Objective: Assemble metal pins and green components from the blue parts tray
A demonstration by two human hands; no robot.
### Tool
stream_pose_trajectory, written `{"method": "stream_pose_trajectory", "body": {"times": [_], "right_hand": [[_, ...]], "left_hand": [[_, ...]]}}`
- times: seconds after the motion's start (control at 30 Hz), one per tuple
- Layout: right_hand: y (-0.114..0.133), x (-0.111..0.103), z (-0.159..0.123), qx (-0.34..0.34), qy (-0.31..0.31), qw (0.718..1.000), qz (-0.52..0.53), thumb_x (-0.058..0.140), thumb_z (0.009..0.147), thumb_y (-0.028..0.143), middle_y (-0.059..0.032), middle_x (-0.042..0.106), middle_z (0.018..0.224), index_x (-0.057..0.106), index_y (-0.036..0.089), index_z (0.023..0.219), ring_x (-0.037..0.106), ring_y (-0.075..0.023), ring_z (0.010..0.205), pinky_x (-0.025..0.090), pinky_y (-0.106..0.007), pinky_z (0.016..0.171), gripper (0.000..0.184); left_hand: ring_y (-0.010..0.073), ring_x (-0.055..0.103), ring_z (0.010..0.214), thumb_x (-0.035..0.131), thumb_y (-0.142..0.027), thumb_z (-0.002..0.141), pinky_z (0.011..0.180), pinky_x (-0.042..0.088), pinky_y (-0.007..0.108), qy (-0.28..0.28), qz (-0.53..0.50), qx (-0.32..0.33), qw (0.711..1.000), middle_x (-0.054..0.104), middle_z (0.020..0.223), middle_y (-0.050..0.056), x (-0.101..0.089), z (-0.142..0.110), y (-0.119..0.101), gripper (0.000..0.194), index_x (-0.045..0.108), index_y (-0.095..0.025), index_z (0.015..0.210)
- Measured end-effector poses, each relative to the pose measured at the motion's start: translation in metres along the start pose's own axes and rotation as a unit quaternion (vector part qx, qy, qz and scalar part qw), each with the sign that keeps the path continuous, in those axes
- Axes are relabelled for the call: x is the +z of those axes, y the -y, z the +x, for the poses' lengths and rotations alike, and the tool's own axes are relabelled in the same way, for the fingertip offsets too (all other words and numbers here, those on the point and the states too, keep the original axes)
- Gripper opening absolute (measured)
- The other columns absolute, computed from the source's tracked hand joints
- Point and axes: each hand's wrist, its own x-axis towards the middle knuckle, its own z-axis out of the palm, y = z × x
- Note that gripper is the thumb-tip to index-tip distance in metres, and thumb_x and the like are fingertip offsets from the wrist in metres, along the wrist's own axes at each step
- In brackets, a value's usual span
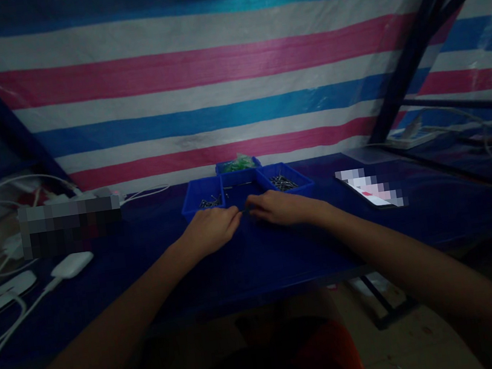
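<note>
My left hand (pixel 213 227) is closed, thumb and fingertips pinched together at the front of the blue bins. Just to its right, my right hand (pixel 279 207) has its fingers curled inward in a pinch. A small, thin dark piece (pixel 244 211) shows between the two sets of fingertips, too small and dim to name. Behind my left hand stands a blue bin (pixel 190 195) with loose metal screws (pixel 210 203) in it. Another blue bin (pixel 304 183), beyond my right hand, holds more screw-like metal pieces (pixel 283 181). Between them sits a blue tray (pixel 242 192).
A bin at the back holds green-and-clear plastic (pixel 239 163). On the right of the blue table (pixel 258 268) lies a phone (pixel 368 190). White cables and a white adapter (pixel 73 265) lie at left. A striped tarp (pixel 193 70) hangs behind, between dark metal posts.
</note>
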Motion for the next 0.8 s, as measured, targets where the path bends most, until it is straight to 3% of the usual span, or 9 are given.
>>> {"method": "stream_pose_trajectory", "body": {"times": [0.13,0.33,0.57,0.67,0.8], "right_hand": [[-0.0005,0.0,-0.001,-0.022,-0.057,0.998,0.012,0.049,0.081,0.027,-0.0081,0.057,0.089,0.046,0.014,0.099,0.053,-0.0152,0.076,0.04,-0.027,0.068,0.023],[-0.0026,0.004,0.0006,-0.099,-0.012,0.995,0.003,0.048,0.082,0.025,-0.0101,0.052,0.107,0.052,0.014,0.103,0.05,-0.0166,0.097,0.037,-0.031,0.087,0.024],[-0.0007,0.0031,0.0015,-0.089,0.004,0.996,0.007,0.044,0.085,0.023,-0.0093,0.058,0.103,0.054,0.014,0.108,0.053,-0.0161,0.094,0.038,-0.032,0.086,0.027],[-0.0038,0.0046,0.0032,-0.067,-0.045,0.997,0.014,0.045,0.083,0.021,-0.0109,0.057,0.107,0.053,0.013,0.111,0.053,-0.0171,0.095,0.038,-0.034,0.088,0.031],[-0.0064,0.0041,0.0076,0.026,-0.16,0.982,0.098,0.052,0.079,0.024,-0.0151,0.048,0.119,0.043,0.011,0.123,0.056,-0.0155,0.085,0.043,-0.033,0.083,0.047]], "left_hand": [[0.0192,0.059,0.064,0.021,-0.035,0.091,0.057,0.039,0.029,0.0,-0.001,-0.005,1.0,0.061,0.071,0.006,0.0,0.0003,0.0012,0.039,0.055,-0.016,0.086],[0.0183,0.059,0.067,0.021,-0.034,0.091,0.062,0.041,0.03,0.011,-0.015,-0.025,1.0,0.064,0.079,0.008,-0.0008,0.0003,0.0017,0.04,0.056,-0.015,0.091],[0.0206,0.061,0.069,0.017,-0.037,0.091,0.058,0.041,0.029,-0.023,-0.005,-0.087,0.996,0.064,0.078,0.007,-0.0014,0.0,0.001,0.045,0.057,-0.017,0.091],[0.0211,0.061,0.069,0.017,-0.04,0.091,0.059,0.041,0.03,-0.019,-0.01,-0.09,0.996,0.064,0.079,0.008,-0.002,0.0005,0.0015,0.047,0.058,-0.017,0.091],[0.0208,0.06,0.067,0.025,-0.042,0.089,0.059,0.042,0.03,0.021,-0.017,-0.032,0.999,0.063,0.072,0.007,0.0,0.0004,0.001,0.042,0.059,-0.017,0.085]]}}
